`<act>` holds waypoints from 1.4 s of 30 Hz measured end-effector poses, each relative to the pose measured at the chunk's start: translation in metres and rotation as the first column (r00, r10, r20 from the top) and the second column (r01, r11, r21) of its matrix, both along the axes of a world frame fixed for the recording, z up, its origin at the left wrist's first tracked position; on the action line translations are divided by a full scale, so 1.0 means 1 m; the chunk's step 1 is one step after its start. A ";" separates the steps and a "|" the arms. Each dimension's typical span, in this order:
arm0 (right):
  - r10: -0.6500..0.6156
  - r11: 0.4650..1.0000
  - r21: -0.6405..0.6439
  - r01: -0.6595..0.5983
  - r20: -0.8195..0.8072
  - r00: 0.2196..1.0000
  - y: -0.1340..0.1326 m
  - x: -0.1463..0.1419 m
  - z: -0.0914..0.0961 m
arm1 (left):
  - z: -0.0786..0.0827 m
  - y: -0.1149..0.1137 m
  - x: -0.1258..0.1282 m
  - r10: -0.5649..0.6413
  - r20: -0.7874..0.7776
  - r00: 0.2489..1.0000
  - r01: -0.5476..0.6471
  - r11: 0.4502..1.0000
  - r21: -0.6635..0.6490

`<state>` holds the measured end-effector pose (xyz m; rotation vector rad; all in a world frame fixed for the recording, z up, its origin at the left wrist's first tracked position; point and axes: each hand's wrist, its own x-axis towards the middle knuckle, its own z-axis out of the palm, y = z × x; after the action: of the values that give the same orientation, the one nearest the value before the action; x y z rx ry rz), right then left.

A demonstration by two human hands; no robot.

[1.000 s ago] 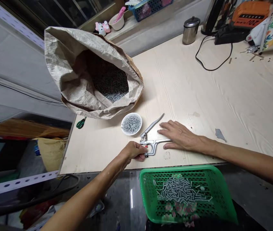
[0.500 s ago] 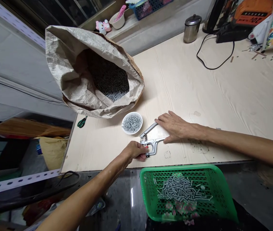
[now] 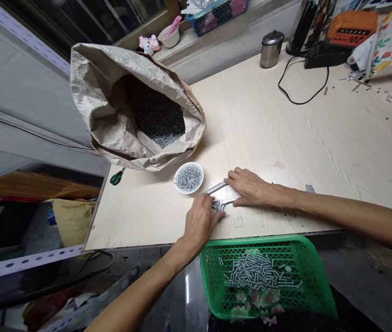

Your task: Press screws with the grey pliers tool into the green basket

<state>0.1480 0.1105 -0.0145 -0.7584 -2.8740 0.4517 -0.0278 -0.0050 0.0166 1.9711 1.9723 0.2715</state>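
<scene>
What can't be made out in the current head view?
Head view: working end of the snap pliers, hidden by the left hand.
Head view: the handle tips, covered by the right hand.
Head view: how deep the sack is filled, hidden by its wall.
Head view: blue basket, cut off by the upper edge.
Head view: type of metal pieces, too small.

Over by the left edge of the pale, wood-grained bench (image 3: 258, 115) sits a big open sack (image 3: 101, 110), with green-handled scissors (image 3: 116, 178) lying just beside it. Nearer the front edge I see a white bowl (image 3: 189, 192) and silver pliers (image 3: 217, 187); toward the back edge, a lidded metal canister (image 3: 271, 50) stands near a looped black cord (image 3: 299, 103).
</scene>
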 end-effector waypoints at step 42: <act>0.018 0.981 0.196 -0.012 -0.027 0.999 0.017 -0.019 -0.020 | -0.007 -0.045 -0.003 0.450 -0.015 0.893 -0.450 0.890 -0.072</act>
<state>0.1294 0.1275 -0.0347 -0.6917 -2.8443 0.1756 -0.0306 -0.0502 0.0096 1.4424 2.3831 0.3051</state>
